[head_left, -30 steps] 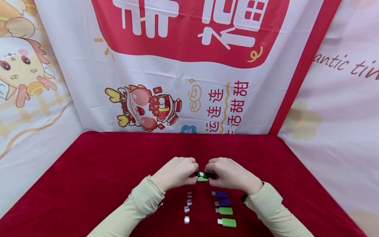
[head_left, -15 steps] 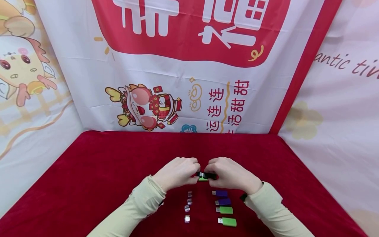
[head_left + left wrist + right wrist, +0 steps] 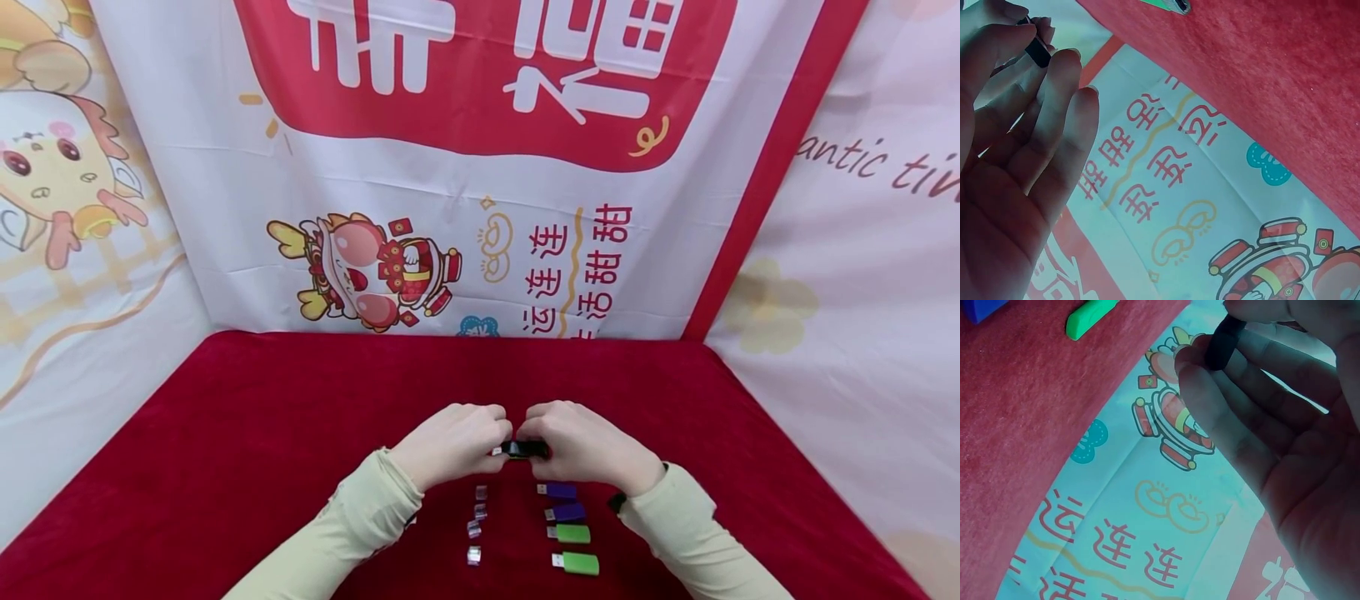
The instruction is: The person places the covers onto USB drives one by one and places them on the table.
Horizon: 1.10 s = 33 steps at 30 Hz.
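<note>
Above the table, both hands meet at a black USB stick point(image 3: 525, 450). My right hand point(image 3: 588, 442) pinches its body between thumb and fingers; the black body point(image 3: 1225, 342) also shows in the right wrist view. At the other end my left hand point(image 3: 461, 442) pinches a small black piece point(image 3: 1037, 50), which looks like the cap. Cap and stick appear joined or nearly so, with no metal plug visible between them; the fingers partly cover the join. On the cloth beneath them lies a green USB stick point(image 3: 1091, 317), mostly hidden in the head view.
Nearer me on the red cloth point(image 3: 360, 375) is a column of USB sticks: purple ones point(image 3: 557, 491) and green ones point(image 3: 576, 563), plugs pointing left. To their left several small clear caps point(image 3: 474, 555) form another column. Printed curtains point(image 3: 450, 183) enclose the table's back and sides.
My left hand has moved slightly right, toward the right hand. The silver plug seen earlier between the black pieces is now out of sight, and the hands sit slightly lower.
</note>
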Available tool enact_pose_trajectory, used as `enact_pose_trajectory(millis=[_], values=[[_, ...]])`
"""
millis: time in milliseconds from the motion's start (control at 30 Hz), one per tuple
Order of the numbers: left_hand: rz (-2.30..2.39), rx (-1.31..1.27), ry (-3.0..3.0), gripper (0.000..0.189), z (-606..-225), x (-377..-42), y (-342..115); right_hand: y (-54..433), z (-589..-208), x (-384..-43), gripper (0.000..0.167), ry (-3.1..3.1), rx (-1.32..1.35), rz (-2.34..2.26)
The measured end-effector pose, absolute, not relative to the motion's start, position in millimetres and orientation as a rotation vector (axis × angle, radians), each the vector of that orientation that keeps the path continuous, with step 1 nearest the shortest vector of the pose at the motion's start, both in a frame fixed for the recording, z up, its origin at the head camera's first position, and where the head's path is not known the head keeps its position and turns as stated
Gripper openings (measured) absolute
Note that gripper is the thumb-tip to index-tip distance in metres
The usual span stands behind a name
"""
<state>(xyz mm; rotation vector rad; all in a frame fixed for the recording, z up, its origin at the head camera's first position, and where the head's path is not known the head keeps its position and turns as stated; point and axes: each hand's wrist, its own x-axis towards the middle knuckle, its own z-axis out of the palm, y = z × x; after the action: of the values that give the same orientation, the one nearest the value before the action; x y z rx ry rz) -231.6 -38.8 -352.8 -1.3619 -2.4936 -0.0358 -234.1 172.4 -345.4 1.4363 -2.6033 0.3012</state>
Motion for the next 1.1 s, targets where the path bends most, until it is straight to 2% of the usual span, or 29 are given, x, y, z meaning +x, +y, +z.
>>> enact_pose_trajectory(millis=[633,900,1100], values=[[-0.051,-1.347,-2.469,0.022,-354.9,-231.8,-39.9,174.9,-342.5,-234.5,0.013,-2.609,1.443,0.340],[0.008,-1.305,-2.462,0.021,-353.5,-232.1,-40.8,175.9,-343.0,-236.3,0.020,-2.610,1.428,0.351],[0.017,-1.281,-2.477,0.021,-353.2,-233.8,-41.7,176.6,-343.2,-236.3,0.015,-2.590,1.381,0.311]])
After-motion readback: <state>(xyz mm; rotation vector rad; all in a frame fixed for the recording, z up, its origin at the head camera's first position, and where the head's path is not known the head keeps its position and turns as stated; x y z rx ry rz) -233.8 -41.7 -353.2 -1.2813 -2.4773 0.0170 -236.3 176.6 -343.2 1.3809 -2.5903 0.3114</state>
